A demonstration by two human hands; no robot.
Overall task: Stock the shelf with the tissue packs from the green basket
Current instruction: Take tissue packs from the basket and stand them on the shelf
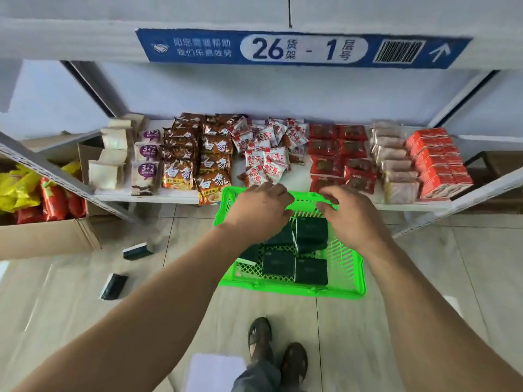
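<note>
Dark green rectangular plastic-wrapped tissue packs (pixel 294 250) sit in the bright green lattice plastic basket (pixel 343 274) on the tiled floor (pixel 452 264), right up against the front edge of the white metal shelf (pixel 300 181). Several packs visible: two lying flat side by side near the basket's near wall, others stacked and tilted behind them under the hands. Left hand (pixel 260 212) and right hand (pixel 352 219) both hover over the basket's far rim, knuckles up, fingers curled down toward the rim. Neither grip visibly holds a pack; fingertips are hidden behind the hands, so can't tell if they're pinching the rim or handle or just hanging loose. Key relation: the packs lie below and toward the body from both hands, so the pick means pulling back and down, not reaching forward. The right hand looks nearer the upright top pack; the left covers the tilted ones. The flat packs' long axes run roughly left-right. Open slot on the shelf: bare white strip in front of the red-and-white snack sachets (pixel 266 162), straight ahead of the hands, between the orange noodle bags (pixel 195 171) and the red wrapped cakes (pixel 336 159). Likely target, my guess only. Two more dark packs (pixel 124 267) lie loose on the floor off to the left, outside the basket. Cardboard box (pixel 48 236) further left.
</note>
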